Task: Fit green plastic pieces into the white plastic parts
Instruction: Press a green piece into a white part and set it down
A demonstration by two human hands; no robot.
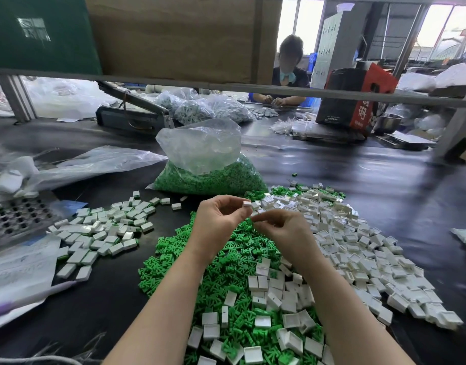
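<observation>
Black and a little shiny, the surface [384,185] carries everything, and both forearms reach over it from the bottom edge. Nearest lies a heap of green pieces [200,259] mixed with white parts [279,293]; a bigger spread of white parts goes off to the right. Above this heap the left hand [221,219] is raised with curled fingers [232,200], and it pinches one small white part [246,203] between thumb and first finger. The right hand [282,227] is just beside it, its fingers together at the tips near the left thumb; I cannot tell if something is between them. To the left is another group of white blocks [100,230] with green visible at some edges, and next to it a metal tray with round holes [16,219] and flat plastic bags [81,164]. Behind the hands stands an open clear bag [205,159] full of green pieces. Farther away are more filled bags [195,109], a red and black box [358,98] and a steel bowl [390,122]. At the far side another person [290,72] sits working, with bright windows [437,25] behind.
</observation>
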